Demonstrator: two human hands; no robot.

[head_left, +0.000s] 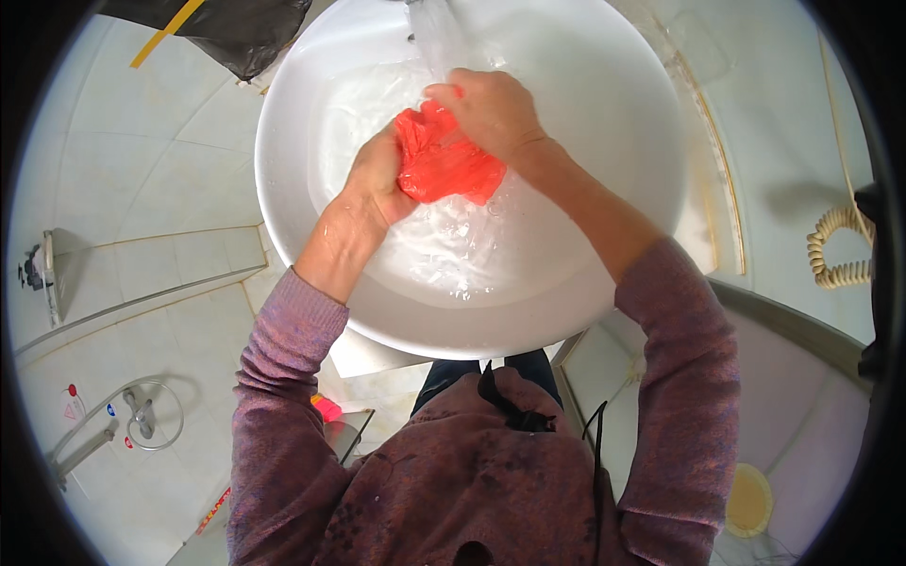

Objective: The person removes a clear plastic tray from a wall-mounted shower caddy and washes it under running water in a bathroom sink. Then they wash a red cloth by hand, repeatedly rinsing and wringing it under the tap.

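A crumpled, wet, bright red cloth (451,168) is bunched between my two hands, above the water in a round white washbasin (604,297). My left hand (379,174) cups it from the left, its fingers partly hidden behind the folds. On its upper right, my right hand (491,111) is closed over the cloth, with a bit of red showing between the fingers. Just beyond the right hand, a stream of water (437,38) runs down from the faucet (412,5) at the basin's far edge. The rippling water (458,255) lies below the cloth.
Black plastic sheeting (236,38) with a yellow strip hangs at the far left. A shower mixer with its hose (142,415) is on the left tiled wall. To the right is a coiled cream cord (835,250). Something pink (327,407) lies below the basin at left.
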